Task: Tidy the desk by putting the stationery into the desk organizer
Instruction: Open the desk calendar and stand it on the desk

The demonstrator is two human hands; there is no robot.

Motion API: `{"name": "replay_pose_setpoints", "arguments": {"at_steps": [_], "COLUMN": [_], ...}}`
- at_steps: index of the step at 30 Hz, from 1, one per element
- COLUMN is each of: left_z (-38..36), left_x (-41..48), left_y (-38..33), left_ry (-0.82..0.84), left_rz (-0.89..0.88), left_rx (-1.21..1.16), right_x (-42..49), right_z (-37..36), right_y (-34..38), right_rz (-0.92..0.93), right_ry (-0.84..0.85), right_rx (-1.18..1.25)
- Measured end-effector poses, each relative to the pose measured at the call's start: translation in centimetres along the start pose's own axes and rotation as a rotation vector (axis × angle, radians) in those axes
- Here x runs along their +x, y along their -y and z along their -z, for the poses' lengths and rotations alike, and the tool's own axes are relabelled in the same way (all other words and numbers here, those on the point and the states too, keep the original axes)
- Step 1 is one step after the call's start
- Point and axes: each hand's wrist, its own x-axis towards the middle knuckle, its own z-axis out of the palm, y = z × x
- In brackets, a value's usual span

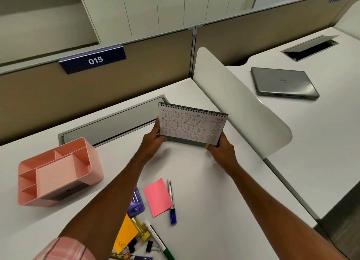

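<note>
Both hands are on the desk calendar (191, 126) here. The left hand (153, 140) grasps its lower left corner, with the fingers (157, 125) running up the left edge. The right hand (222, 148) grasps the lower right corner. The calendar is upright with the spiral binding on top, and the year page marked 2026 faces the camera. It sits over the middle of the white counter (204, 181), just in front of the grey cable hatch (111, 121). I can't tell whether its base is touching the counter or is just above it.

The pink desk organizer (58, 172) stands at the left side of the counter, well apart from the calendar, with its open compartments facing up.

The rest of the stationery is loose on the near part of the counter, between the two forearms:
- A pink sticky pad (157, 197) lies flat, with a blue-capped pen (171, 199) right beside its right edge.
- A purple stapler (136, 203) is partly hidden under the left forearm.
- Closer in are an orange sticky pad (126, 232), a yellow highlighter (141, 230), a black binder clip (149, 246) and a green marker (167, 254), all bunched together.

A curved white divider (243, 103) stands to the right, and a closed grey laptop (284, 83) lies on the next counter beyond it. A blue sign (93, 60) on the partition reads 015.
</note>
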Motion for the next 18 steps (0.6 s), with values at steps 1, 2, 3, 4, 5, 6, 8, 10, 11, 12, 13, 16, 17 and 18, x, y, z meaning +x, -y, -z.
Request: {"name": "replay_pose_setpoints", "arguments": {"at_steps": [1, 2, 3, 4, 5, 6, 8, 10, 11, 12, 13, 16, 17, 18], "left_z": [0.1, 0.2, 0.3, 0.4, 0.4, 0.4, 0.4, 0.2, 0.2, 0.2, 0.1, 0.3, 0.3, 0.3], "left_x": [0.0, -0.1, -0.1, -0.2, -0.3, -0.5, -0.7, -0.9, -1.0, -1.2, -1.3, -2.2, -2.5, -2.8], "left_y": [0.1, 0.1, 0.2, 0.2, 0.3, 0.4, 0.5, 0.5, 0.5, 0.5, 0.6, 0.8, 1.0, 1.1], "left_ry": [-0.014, -0.026, -0.032, -0.034, -0.033, -0.031, -0.024, -0.017, -0.013, -0.01, -0.009, -0.003, 0.006, 0.017], "left_rz": [0.009, 0.019, 0.026, 0.031, 0.033, 0.034, 0.037, 0.044, 0.051, 0.059, 0.069, 0.09, 0.088, 0.085], "left_rx": [0.001, 0.003, 0.005, 0.008, 0.011, 0.013, 0.015, 0.011, 0.01, 0.011, 0.012, 0.028, 0.045, 0.066], "right_x": [-0.1, -0.2, -0.3, -0.4, -0.6, -0.7, -0.8, -0.9, -1.0, -1.2, -1.4, -2.1, -2.3, -2.6], "right_z": [0.0, 0.1, 0.2, 0.2, 0.3, 0.3, 0.3, 0.4, 0.4, 0.3, 0.3, 0.1, 0.0, -0.2], "right_y": [0.1, 0.1, 0.1, 0.0, 0.0, 0.1, 0.2, 0.2, 0.2, 0.1, 0.1, -0.1, -0.2, -0.3], "right_rz": [0.003, 0.003, 0.004, 0.007, 0.008, 0.01, 0.006, -0.026, -0.034, -0.031, -0.028, -0.039, -0.038, -0.034], "right_ry": [-0.013, -0.022, -0.026, -0.026, -0.025, -0.024, -0.022, -0.027, -0.033, -0.039, -0.045, -0.06, -0.062, -0.066], "right_rx": [-0.011, -0.021, -0.031, -0.039, -0.044, -0.048, -0.044, -0.029, -0.035, -0.046, -0.057, -0.086, -0.107, -0.129]}}
